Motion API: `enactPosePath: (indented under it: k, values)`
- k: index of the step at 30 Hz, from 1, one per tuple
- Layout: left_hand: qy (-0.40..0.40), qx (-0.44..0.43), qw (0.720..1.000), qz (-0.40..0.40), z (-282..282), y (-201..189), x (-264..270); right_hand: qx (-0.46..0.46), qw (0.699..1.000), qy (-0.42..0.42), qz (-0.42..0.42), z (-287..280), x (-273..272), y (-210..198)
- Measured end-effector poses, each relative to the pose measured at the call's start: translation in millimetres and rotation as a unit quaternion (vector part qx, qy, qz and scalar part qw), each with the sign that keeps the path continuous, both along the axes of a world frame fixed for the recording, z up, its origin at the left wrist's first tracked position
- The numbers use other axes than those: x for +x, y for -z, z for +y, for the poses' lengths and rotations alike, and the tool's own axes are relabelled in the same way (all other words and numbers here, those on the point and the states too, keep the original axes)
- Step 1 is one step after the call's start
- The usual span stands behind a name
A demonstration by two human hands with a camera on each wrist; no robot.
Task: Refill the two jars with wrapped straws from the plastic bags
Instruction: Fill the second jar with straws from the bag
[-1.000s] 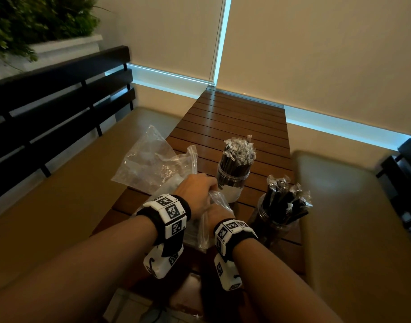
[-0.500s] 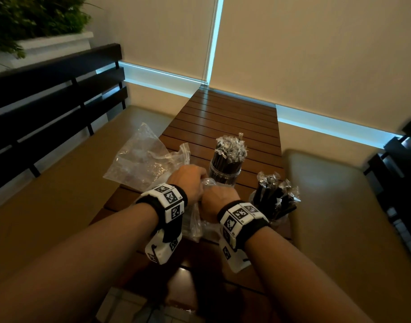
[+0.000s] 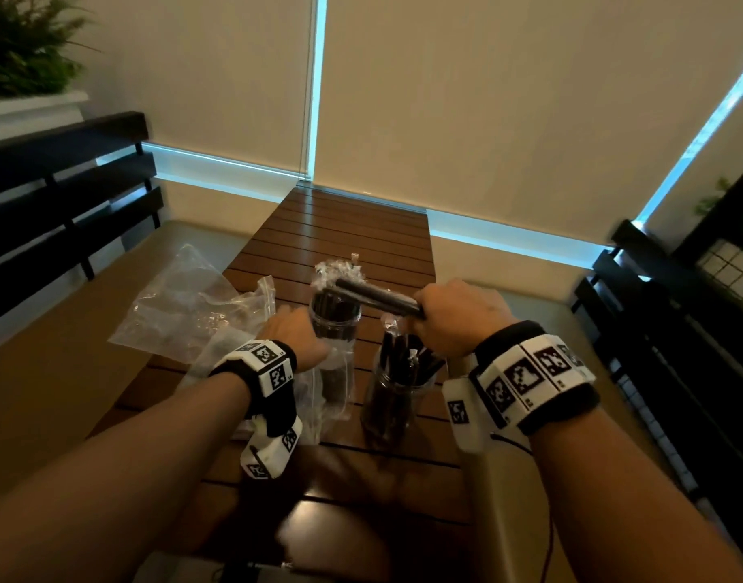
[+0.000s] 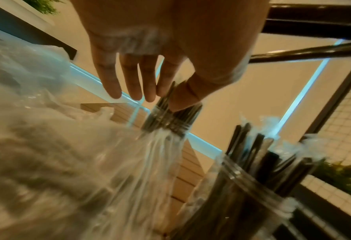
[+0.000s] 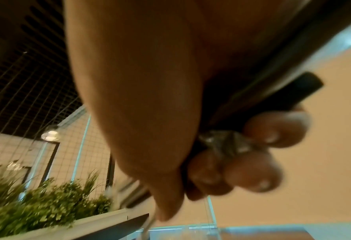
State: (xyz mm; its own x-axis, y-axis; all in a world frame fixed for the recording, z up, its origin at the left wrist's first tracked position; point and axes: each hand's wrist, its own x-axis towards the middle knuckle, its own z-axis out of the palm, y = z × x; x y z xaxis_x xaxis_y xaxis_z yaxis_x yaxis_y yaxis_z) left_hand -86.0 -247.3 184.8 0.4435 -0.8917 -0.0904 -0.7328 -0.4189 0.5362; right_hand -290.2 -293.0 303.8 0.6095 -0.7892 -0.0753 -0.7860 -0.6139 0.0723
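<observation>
Two jars on the table (image 3: 361,229): my right hand (image 3: 454,317) clamps a straw bundle (image 3: 374,296) above the near jar (image 3: 393,397), left hand (image 3: 294,334), fingers apart, rests on the bag (image 3: 323,389); I'd tip ends down first.
</observation>
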Motion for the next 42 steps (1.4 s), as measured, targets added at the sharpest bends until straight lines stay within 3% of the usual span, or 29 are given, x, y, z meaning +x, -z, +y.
enactPosePath:
  k: [2, 5, 8, 10, 12, 14, 16, 19, 23, 25, 27, 31, 34, 35, 39, 42]
  values:
    - [0.032, -0.067, 0.99, 0.118, 3, -19, -13, 0.013, 0.996, 0.01, -0.088, -2, 2, 15]
    - [0.073, -0.147, 0.929, 0.33, 7, -51, -28, 0.046, 0.98, 0.027, -0.193, 0, 10, 45]
    - [0.033, -0.278, 0.86, 0.427, 6, -81, -28, 0.064, 0.961, 0.036, -0.266, 7, 18, 69]
    - [0.005, -0.351, 0.828, 0.437, 3, -99, -20, 0.067, 0.95, 0.036, -0.302, 10, 24, 80]
    - [-0.008, -0.391, 0.84, 0.377, 3, -116, -18, 0.079, 0.936, 0.036, -0.34, 10, 30, 87]
    - [-0.003, -0.395, 0.891, 0.224, 4, -124, -21, 0.08, 0.922, 0.029, -0.378, 12, 37, 88]
    - [0.035, -0.376, 0.921, 0.099, 9, -123, -33, 0.068, 0.903, 0.015, -0.424, 13, 44, 85]
    - [0.08, -0.367, 0.927, 0.018, 11, -119, -44, 0.079, 0.864, 0.013, -0.497, 16, 50, 84]
    - [0.085, -0.397, 0.914, -0.007, 10, -139, -42, 0.072, 0.861, 0.009, -0.503, 21, 48, 83]
    - [0.139, -0.362, 0.921, -0.02, 10, -143, -48, 0.082, 0.834, 0.009, -0.545, 20, 50, 83]
    - [0.182, -0.3, 0.932, -0.087, 8, -140, -57, 0.096, 0.808, 0.004, -0.582, 17, 50, 82]
    - [0.152, -0.214, 0.933, -0.247, 1, -139, -55, 0.086, 0.828, 0.006, -0.554, 13, 42, 79]
    - [0.156, -0.232, 0.935, -0.218, -3, -138, -56, 0.121, 0.822, -0.009, -0.556, 8, 37, 79]
    - [0.156, -0.248, 0.934, -0.203, -6, -136, -57, 0.121, 0.833, -0.019, -0.539, 6, 35, 80]
    - [0.143, -0.266, 0.938, -0.173, -13, -121, -58, -0.027, 0.919, 0.02, -0.392, -19, 8, 100]
    - [0.16, -0.243, 0.938, -0.19, -19, -104, -59, 0.027, 0.934, 0.098, -0.342, -29, -13, 124]
